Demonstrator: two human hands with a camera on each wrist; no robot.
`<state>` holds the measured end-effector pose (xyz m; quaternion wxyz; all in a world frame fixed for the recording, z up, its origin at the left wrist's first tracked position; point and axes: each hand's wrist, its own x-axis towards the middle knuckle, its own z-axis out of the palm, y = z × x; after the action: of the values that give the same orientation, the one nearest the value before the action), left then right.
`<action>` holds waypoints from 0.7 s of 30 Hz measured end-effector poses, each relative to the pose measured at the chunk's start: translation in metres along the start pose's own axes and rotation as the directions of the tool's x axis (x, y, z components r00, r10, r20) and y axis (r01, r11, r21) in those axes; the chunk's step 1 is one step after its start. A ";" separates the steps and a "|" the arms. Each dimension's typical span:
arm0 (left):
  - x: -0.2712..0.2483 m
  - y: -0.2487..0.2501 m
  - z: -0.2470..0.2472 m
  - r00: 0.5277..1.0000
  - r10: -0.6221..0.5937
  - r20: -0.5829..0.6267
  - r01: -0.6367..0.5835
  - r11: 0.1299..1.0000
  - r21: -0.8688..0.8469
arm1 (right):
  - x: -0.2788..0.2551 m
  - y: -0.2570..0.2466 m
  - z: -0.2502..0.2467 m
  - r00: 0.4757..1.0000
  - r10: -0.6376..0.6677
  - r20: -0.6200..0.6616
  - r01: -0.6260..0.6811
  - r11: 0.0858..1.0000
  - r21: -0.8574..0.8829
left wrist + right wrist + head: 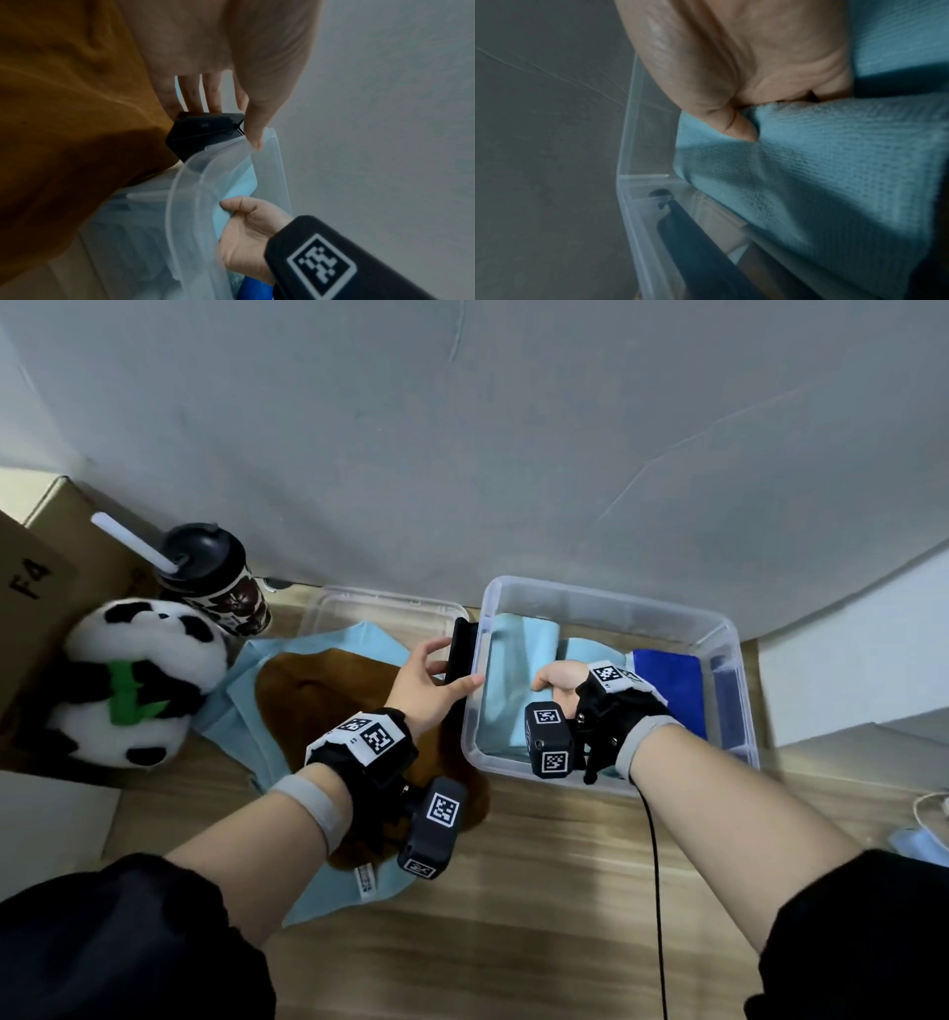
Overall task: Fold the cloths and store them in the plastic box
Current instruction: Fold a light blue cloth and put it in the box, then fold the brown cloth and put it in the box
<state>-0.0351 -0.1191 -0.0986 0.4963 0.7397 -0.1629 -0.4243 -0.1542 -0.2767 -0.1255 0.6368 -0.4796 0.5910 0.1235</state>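
Observation:
The clear plastic box [616, 599] stands at the right of the wooden table. My right hand [557, 683] reaches inside it and grips a folded light blue cloth [508, 701]; the right wrist view shows the thumb [739, 130] pressed into that cloth [821, 162]. A dark blue cloth [672, 680] lies in the box's right half. My left hand [447, 667] holds the black latch [460, 649] on the box's left wall, fingers behind it and thumb [257, 121] at the rim [180, 192]. A brown cloth [328, 706] lies unfolded left of the box, on another light blue cloth [241, 711].
The box's clear lid [385, 608] lies behind the loose cloths. A panda plush [138, 680], a lidded cup with a straw [215, 577] and a cardboard box [46, 588] crowd the left. A grey wall rises right behind. Bare wood lies in front.

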 end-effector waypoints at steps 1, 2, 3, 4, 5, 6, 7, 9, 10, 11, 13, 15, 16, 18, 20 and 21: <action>0.000 0.000 0.000 1.000 0.002 -0.002 -0.002 1.000 -0.002 | 0.000 0.000 0.001 1.000 -0.008 -0.021 0.008 1.000 -0.011; 0.000 0.000 0.000 1.000 0.001 -0.005 -0.001 1.000 -0.003 | -0.004 -0.001 0.004 1.000 -0.009 -0.014 0.009 1.000 -0.021; -0.001 0.001 0.000 1.000 0.003 -0.010 -0.003 1.000 -0.005 | 0.001 -0.001 0.005 1.000 -0.009 -0.011 0.009 1.000 -0.024; -0.001 0.001 0.000 1.000 0.002 -0.013 -0.002 1.000 -0.007 | -0.004 -0.005 0.008 1.000 0.009 -0.022 -0.009 1.000 -0.021; -0.002 0.001 0.000 1.000 0.003 -0.016 -0.003 1.000 -0.007 | -0.007 -0.008 0.010 0.998 0.016 -0.054 -0.017 1.000 -0.020; -0.002 0.001 0.001 1.000 0.003 -0.020 -0.004 1.000 -0.005 | -0.015 -0.011 0.013 0.997 0.023 -0.079 -0.023 1.000 -0.005; -0.004 0.001 0.002 1.000 0.009 -0.024 -0.009 1.000 0.002 | -0.021 -0.014 0.013 0.996 0.023 -0.083 -0.021 1.000 0.017; -0.006 0.002 0.004 0.999 0.017 -0.039 -0.016 1.000 0.017 | -0.034 -0.013 0.012 0.999 -0.003 -0.046 0.009 0.991 0.136; -0.007 0.002 0.005 0.999 0.018 -0.050 -0.017 1.000 0.018 | -0.040 -0.011 0.010 1.000 -0.011 -0.019 0.014 0.985 0.173; -0.008 0.002 0.006 0.998 0.016 -0.062 -0.015 1.000 0.017 | -0.043 -0.009 0.008 1.000 -0.023 -0.011 0.024 0.983 0.180; -0.014 0.000 0.005 0.995 0.011 -0.095 -0.009 1.000 0.021 | -0.053 -0.006 0.006 0.996 -0.060 -0.072 0.072 0.981 0.181; -0.021 -0.008 0.003 0.991 0.016 -0.136 -0.012 1.000 0.029 | -0.067 -0.002 0.003 0.971 -0.147 -0.187 0.181 0.967 0.178; -0.025 -0.014 0.000 0.988 0.011 -0.156 -0.007 1.000 0.027 | -0.074 0.001 0.002 0.962 -0.185 -0.202 0.225 0.955 0.194; -0.036 -0.027 -0.008 0.984 -0.016 -0.177 0.017 1.000 0.002 | -0.100 0.011 0.006 0.950 -0.280 -0.141 0.310 0.908 0.282; -0.045 -0.039 -0.019 0.981 -0.056 -0.187 0.048 0.998 -0.043 | -0.124 0.024 0.015 0.929 -0.367 -0.048 0.356 0.851 0.385; -0.049 -0.044 -0.025 0.978 -0.074 -0.197 0.063 0.996 -0.059 | -0.134 0.031 0.020 0.917 -0.398 0.003 0.362 0.838 0.409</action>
<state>-0.0518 -0.0517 -0.1109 0.5142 0.7704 -0.0758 -0.3691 -0.2000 -0.1908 -0.0263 0.7581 -0.4410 0.4681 -0.1078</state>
